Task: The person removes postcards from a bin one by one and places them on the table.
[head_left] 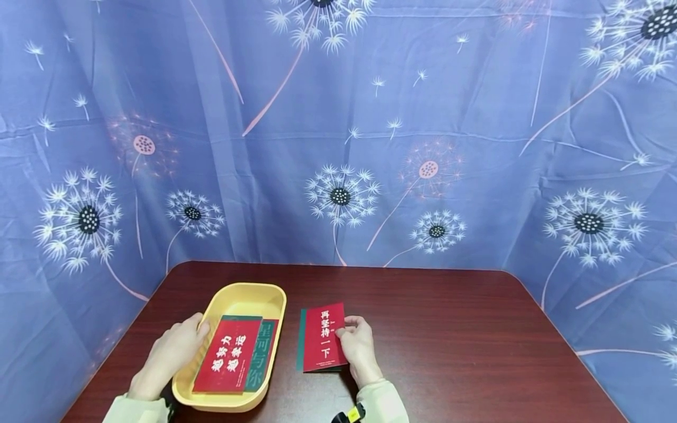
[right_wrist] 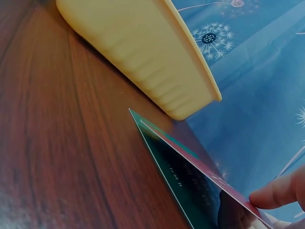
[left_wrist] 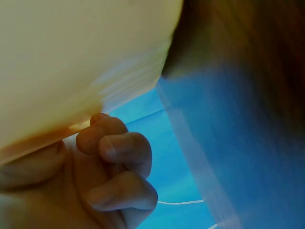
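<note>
My left hand (head_left: 171,355) grips the left rim of a yellow plastic basin (head_left: 248,301); in the left wrist view its fingers (left_wrist: 126,148) curl beside the pale wall. Inside the basin, a red card (head_left: 219,364) with white characters overlaps a green card (head_left: 256,367). To the basin's right, my right hand (head_left: 361,348) pinches another red card (head_left: 314,341) by its right edge, thumb on top. Beneath it lies a green card (right_wrist: 159,164), shown flat on the table in the right wrist view, with the red one tilted up over it.
The dark wooden table (head_left: 455,335) runs to a blue curtain (head_left: 275,194) printed with dandelions, which hangs behind it and along both sides. A black and yellow wrist strap (head_left: 351,414) shows by the right sleeve.
</note>
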{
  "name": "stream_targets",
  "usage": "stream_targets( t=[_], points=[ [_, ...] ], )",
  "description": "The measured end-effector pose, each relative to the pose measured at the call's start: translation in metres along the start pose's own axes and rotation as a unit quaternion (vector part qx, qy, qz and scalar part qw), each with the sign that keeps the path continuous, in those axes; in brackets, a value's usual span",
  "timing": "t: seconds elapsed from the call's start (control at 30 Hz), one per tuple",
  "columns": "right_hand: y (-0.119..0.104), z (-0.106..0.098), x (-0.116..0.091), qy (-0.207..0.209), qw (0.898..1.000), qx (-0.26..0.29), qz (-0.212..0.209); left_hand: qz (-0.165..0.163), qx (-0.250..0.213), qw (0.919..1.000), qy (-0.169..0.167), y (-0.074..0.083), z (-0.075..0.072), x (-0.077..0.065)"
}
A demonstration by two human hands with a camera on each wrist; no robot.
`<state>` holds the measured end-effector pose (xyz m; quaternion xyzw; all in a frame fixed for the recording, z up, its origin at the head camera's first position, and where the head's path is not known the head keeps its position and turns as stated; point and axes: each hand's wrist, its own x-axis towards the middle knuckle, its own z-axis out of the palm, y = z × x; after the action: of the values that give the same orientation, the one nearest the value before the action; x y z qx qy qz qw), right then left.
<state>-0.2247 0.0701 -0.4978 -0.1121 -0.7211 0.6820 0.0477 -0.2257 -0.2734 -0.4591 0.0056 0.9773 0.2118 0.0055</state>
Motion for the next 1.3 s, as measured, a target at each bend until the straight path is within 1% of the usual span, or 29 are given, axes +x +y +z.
stream_targets(
  t=[0.27, 0.5, 0.77, 0.97, 1.1, 1.3],
  points=[
    [0.0, 0.0, -0.001, 0.014, 0.999, -0.033, 0.0, 0.0, 0.002, 1.0, -0.001, -0.001, 0.0, 0.0],
    [0.0, 0.001, -0.004, 0.027, 0.998, -0.053, -0.008, 0.014, 0.005, 0.9998, 0.01, -0.002, 0.001, 0.0],
    [-0.004, -0.001, -0.008, 0.052, 0.992, -0.109, -0.028, 0.014, 0.004, 0.9998, 0.011, -0.002, 0.0, -0.001],
    [-0.009, -0.002, -0.011, 0.068, 0.984, -0.158, -0.054, 0.013, 0.005, 0.9998, 0.011, -0.003, 0.001, -0.001],
    [-0.009, -0.004, -0.01, 0.079, 0.973, -0.204, -0.074, 0.014, 0.007, 0.9998, 0.01, -0.004, 0.001, -0.001],
    [-0.01, -0.008, -0.01, 0.074, 0.96, -0.251, -0.095, 0.017, 0.007, 0.9998, 0.011, -0.004, 0.001, -0.001]
  ],
)
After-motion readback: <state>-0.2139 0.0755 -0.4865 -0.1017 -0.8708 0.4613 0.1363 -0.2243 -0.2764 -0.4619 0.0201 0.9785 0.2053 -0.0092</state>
